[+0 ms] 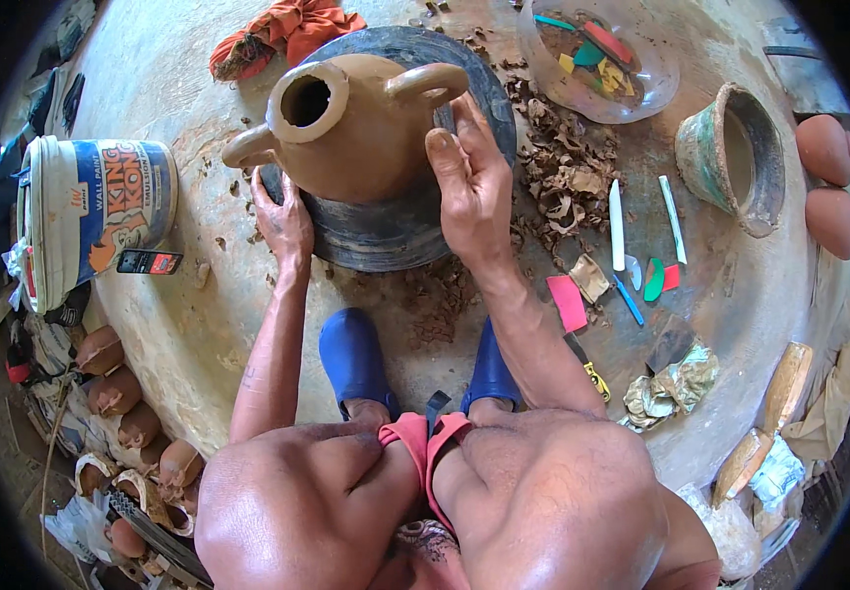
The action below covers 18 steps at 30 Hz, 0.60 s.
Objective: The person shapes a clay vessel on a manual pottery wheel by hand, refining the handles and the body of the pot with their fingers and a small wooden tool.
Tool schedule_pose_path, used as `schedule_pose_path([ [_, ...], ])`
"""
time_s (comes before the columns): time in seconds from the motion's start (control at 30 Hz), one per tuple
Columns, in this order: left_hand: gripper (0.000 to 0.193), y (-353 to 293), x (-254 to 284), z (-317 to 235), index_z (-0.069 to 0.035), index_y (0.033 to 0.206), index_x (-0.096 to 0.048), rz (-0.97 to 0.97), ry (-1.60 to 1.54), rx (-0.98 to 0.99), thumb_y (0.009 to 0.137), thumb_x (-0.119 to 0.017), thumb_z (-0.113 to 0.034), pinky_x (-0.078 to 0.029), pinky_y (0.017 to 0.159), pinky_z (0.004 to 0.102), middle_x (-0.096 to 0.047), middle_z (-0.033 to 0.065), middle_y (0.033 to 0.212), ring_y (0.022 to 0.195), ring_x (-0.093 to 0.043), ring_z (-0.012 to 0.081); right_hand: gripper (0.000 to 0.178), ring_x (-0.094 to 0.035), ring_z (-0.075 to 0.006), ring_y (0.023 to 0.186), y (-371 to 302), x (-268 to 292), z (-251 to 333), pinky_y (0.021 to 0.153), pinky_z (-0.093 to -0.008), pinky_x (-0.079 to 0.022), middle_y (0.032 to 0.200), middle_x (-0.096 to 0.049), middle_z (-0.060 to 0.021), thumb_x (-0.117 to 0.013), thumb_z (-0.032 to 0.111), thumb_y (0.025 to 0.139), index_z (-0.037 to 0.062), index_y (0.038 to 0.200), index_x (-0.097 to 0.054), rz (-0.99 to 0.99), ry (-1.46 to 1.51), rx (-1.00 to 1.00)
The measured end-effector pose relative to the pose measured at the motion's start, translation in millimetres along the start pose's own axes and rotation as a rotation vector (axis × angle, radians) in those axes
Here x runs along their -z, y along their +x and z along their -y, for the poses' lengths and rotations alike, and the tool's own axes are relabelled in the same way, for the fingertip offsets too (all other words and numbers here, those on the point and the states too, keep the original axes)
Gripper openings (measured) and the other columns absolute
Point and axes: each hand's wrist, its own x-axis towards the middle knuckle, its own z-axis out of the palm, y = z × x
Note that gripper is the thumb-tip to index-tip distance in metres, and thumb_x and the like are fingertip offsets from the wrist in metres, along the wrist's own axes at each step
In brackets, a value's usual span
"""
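A brown clay jug (371, 138) with a round open mouth and two loop handles stands on a dark round turntable (376, 246), its mouth leaning toward me. My left hand (285, 224) rests at the jug's lower left by the turntable's edge, its fingers apart and nothing seen in it. On the other side, my right hand (471, 192) is closed, below the right handle. Between its thumb and fingers shows a small flat grey piece (443, 119), close to the jug's wall; most of it is hidden by the fingers.
Clay shavings (568, 167) lie right of the turntable. Beyond stand a clear basin (597, 98) of coloured scrapers and a clay-smeared pot (732, 157). Loose tools, including a blue pen (630, 301), lie nearer. At left are a paint bucket (100, 211), a phone (150, 262) and several clay pots (115, 391).
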Motion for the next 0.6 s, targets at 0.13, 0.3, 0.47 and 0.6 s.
schedule_pose_path([
  [0.13, 0.075, 1, -1, 5, 0.004, 0.159, -0.046, 0.007, -0.024, -0.008, 0.105, -0.067, -0.044, -0.042, 0.12, 0.0479, -0.058, 0.0309, 0.154, 0.143, -0.056, 0.0443, 0.077, -0.048, -0.0503, 0.149, -7, -4, 8, 0.127, -0.0498, -0.034, 0.156, -0.052, -0.0369, -0.063, 0.049, 0.108, -0.0168, 0.147, -0.055, 0.021, 0.011, 0.05],
  [0.3, 0.075, 4, -2, 5, 0.006, 0.158, -0.046, 0.007, -0.044, -0.023, 0.106, -0.066, -0.043, -0.041, 0.121, 0.0477, -0.058, 0.0313, 0.154, 0.144, -0.056, 0.0439, 0.065, -0.053, -0.051, 0.142, -5, 13, 11, 0.124, -0.0524, -0.037, 0.147, -0.061, -0.0333, -0.067, 0.042, 0.107, -0.0144, 0.138, -0.063, 0.064, -0.425, 0.2],
  [0.47, 0.074, 3, -1, -4, 0.006, 0.159, -0.045, 0.022, -0.041, -0.017, 0.106, -0.067, -0.042, -0.042, 0.121, 0.0466, -0.058, 0.0311, 0.154, 0.143, -0.057, 0.0423, 0.017, -0.074, -0.028, 0.093, 7, 38, -2, 0.084, -0.0398, -0.058, 0.098, -0.079, -0.016, -0.08, 0.017, 0.097, 0.0006, 0.102, -0.078, -0.144, -0.361, 0.026],
  [0.6, 0.074, 11, 2, -5, 0.005, 0.159, -0.045, 0.067, -0.09, -0.023, 0.106, -0.067, -0.041, -0.043, 0.12, 0.0454, -0.059, 0.0304, 0.153, 0.142, -0.058, 0.0416, 0.01, -0.069, -0.0115, 0.087, 19, 49, -30, 0.076, -0.0299, -0.054, 0.096, -0.077, -0.0063, -0.084, 0.011, 0.095, 0.0042, 0.101, -0.079, -0.121, -0.089, -0.027],
])
